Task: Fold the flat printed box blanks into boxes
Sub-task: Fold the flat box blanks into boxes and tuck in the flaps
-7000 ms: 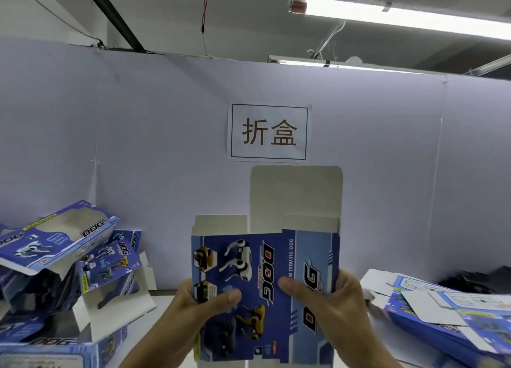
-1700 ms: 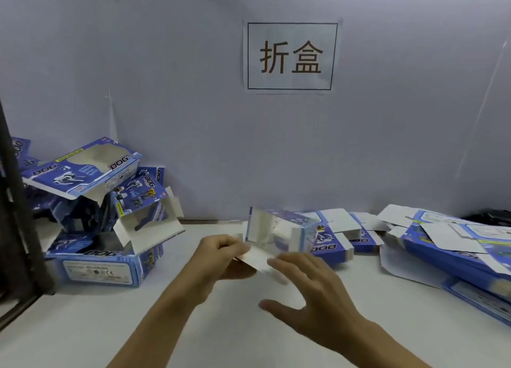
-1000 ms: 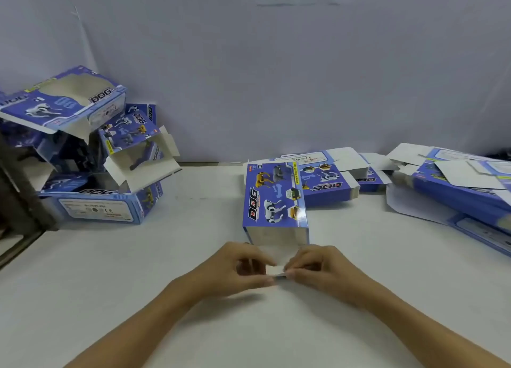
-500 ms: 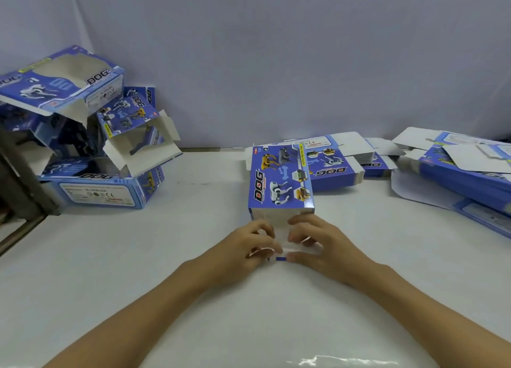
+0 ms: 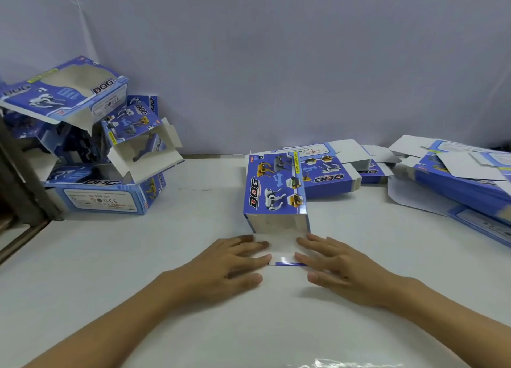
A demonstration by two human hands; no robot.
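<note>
— What's changed?
— Both hands, left hand (image 5: pixel 232 260) and right hand (image 5: pixel 336 261), now lie spread flat, no longer pinching the box (image 5: pixel 275 193) flap on the surface (image 5: pixel 110 271).
— Closed?
— Not yet, I think.

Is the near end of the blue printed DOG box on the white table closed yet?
No: the blue printed DOG box is open toward the camera, its white flap flat on the table under both hands' fingers.

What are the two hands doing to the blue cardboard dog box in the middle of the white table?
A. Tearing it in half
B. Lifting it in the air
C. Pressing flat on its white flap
C: the left hand and right hand lie flat on the white flap of the blue cardboard dog box, which rests on the white table.
</note>
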